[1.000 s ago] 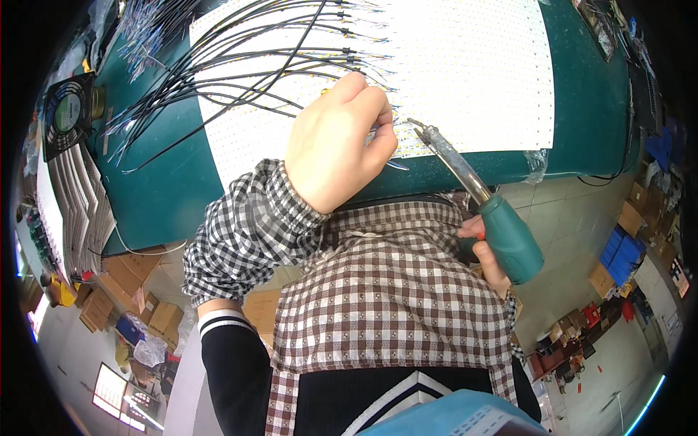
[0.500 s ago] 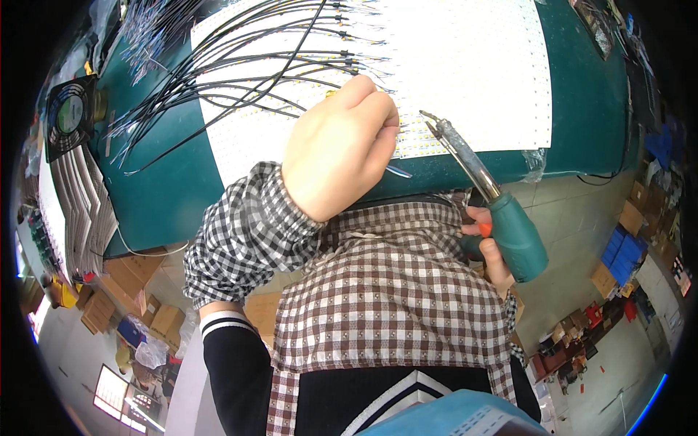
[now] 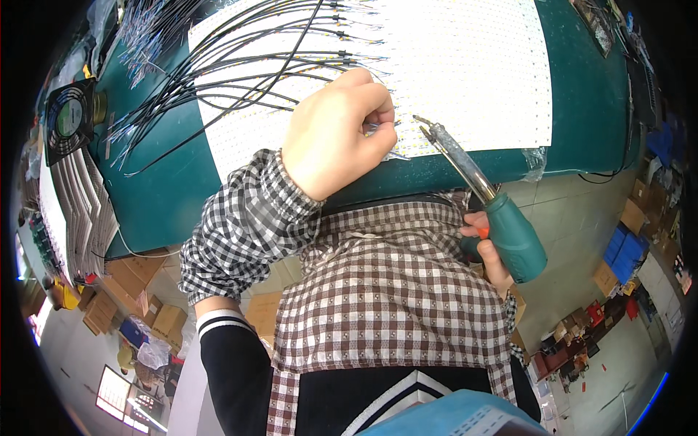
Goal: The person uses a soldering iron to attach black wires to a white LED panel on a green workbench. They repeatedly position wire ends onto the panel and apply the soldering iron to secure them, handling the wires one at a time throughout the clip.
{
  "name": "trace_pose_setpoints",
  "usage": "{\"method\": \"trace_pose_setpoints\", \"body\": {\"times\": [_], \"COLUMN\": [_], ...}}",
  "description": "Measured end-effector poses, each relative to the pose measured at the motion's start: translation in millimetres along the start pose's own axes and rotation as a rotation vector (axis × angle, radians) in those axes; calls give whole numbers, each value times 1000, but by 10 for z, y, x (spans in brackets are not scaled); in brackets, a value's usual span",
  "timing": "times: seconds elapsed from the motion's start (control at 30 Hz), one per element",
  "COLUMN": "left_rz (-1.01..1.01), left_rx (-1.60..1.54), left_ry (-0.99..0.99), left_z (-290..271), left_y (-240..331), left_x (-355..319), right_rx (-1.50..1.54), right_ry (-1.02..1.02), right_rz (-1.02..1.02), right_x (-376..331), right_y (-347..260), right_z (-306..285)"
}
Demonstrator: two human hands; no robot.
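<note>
My left hand [image 3: 336,138] is over the near part of a white perforated sheet of small circuit boards [image 3: 465,80]. Its thumb and forefinger pinch a thin wire, mostly hidden by the fingers; fine coloured strands show in the gap. My right hand [image 3: 496,267] is wrapped round the green handle of a soldering iron [image 3: 515,236] with an orange trigger. The iron's dark tip points up and left, just right of my left fingertips and apart from them. Several black cables [image 3: 280,59] lie across the sheet, their stripped ends in a column along its middle.
A green table [image 3: 156,207] carries the sheet. A bundle of loose wires [image 3: 149,36] lies at the far left. A small black fan [image 3: 69,118] and a stack of white sheets [image 3: 78,211] stand at the left edge. Cardboard boxes [image 3: 169,324] sit on the floor.
My left hand has turned slightly, and a gap has opened between its curled fingers and thumb. The soldering iron has shifted slightly left and down, still in my right hand.
</note>
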State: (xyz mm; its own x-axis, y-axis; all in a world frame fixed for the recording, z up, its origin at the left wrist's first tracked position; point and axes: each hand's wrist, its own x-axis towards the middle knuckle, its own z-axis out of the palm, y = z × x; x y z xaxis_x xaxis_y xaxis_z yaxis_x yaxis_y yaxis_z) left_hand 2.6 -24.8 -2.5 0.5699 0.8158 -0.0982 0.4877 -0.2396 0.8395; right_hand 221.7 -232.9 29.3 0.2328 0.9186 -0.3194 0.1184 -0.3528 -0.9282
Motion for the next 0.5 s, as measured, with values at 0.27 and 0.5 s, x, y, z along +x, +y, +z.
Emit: {"method": "trace_pose_setpoints", "body": {"times": [0.27,0.5], "left_rz": [22,28], "left_rx": [50,69], "left_ry": [12,21], "left_z": [6,18], "left_y": [-17,-9], "left_x": [0,-5], "right_rx": [-28,26], "right_ry": [-66,2], "right_rz": [-73,-88], "right_x": [24,-10], "right_y": [25,170], "right_z": [-23,-28]}}
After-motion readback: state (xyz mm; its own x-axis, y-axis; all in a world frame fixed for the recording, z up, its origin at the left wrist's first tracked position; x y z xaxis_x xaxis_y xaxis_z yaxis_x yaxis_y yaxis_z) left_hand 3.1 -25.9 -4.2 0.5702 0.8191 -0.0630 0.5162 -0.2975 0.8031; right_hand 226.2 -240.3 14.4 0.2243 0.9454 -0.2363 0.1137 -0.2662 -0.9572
